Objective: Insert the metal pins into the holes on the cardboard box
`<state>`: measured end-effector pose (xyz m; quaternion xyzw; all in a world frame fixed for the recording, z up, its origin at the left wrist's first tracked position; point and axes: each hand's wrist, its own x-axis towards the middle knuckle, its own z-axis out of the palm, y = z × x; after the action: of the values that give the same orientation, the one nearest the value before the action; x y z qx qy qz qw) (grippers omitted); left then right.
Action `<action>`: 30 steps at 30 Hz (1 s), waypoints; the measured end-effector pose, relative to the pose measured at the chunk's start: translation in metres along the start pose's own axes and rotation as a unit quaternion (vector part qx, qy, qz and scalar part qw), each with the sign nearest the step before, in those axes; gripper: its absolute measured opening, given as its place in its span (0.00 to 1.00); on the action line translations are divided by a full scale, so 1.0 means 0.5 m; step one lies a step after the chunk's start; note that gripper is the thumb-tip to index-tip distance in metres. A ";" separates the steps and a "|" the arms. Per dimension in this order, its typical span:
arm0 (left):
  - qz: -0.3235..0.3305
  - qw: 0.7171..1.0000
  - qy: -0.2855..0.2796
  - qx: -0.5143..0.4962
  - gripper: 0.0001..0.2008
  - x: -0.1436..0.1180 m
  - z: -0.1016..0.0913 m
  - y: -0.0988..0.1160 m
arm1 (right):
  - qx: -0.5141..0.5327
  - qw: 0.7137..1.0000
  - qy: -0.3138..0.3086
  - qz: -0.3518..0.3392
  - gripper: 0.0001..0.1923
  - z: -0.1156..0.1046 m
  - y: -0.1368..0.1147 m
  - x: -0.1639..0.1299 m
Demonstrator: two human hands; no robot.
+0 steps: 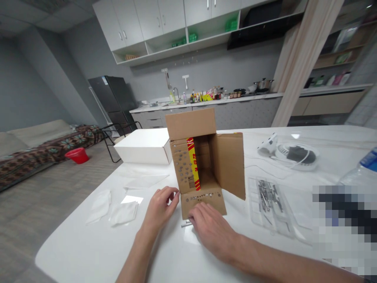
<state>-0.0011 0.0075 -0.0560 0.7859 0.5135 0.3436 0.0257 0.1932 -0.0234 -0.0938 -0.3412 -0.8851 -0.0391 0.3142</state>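
Squarely in front of me stands the box [206,157], plain brown corrugated card, its mouth facing me and its flaps spread up, right and down. A glossy yellow-and-red tape strip [193,165] runs down its left panel [179,147], where dull grey round spots are scattered. The lower flap [218,206] slopes toward me, pierced by small dark holes and dotted with a row of round grey heads.

My left hand [160,202] is loosely curled at the flap's left edge, thumb and forefinger bowed toward each other; I cannot tell whether they pinch the card. My right hand [209,226] reaches in from the right, forearm low and slanting, back of the hand up, fingers half closed and hooked down over the flap's near edge. Its fingertips are hidden, so I cannot tell what they hold. Thin, shiny metal pins [186,225] lie just beside them on the smooth white table [165,255]. Rightward sits a clear plastic case [282,228] of slim metal pieces [266,194].
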 end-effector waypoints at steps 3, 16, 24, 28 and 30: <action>0.001 1.000 0.001 -0.001 0.07 0.000 0.002 -0.002 | 0.044 0.999 0.017 -0.007 0.10 -0.009 0.005 0.000; -0.007 1.000 0.003 0.004 0.08 -0.001 0.003 -0.002 | 0.094 0.990 0.094 -0.053 0.12 -0.036 0.023 0.005; -0.011 1.000 0.008 0.001 0.09 0.004 0.000 0.003 | 0.106 0.989 0.088 -0.046 0.10 -0.042 0.030 0.005; -0.009 1.000 0.009 0.001 0.08 0.003 0.000 0.004 | 0.109 0.988 0.099 -0.045 0.10 -0.038 0.031 0.004; -0.008 1.000 0.010 0.003 0.08 0.003 0.001 0.003 | 0.111 0.988 0.099 -0.041 0.10 -0.037 0.032 0.004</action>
<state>0.0007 0.0079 -0.0549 0.7786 0.5209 0.3493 0.0211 0.2120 -0.0154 -0.0802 -0.2624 -0.8614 0.0128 0.4346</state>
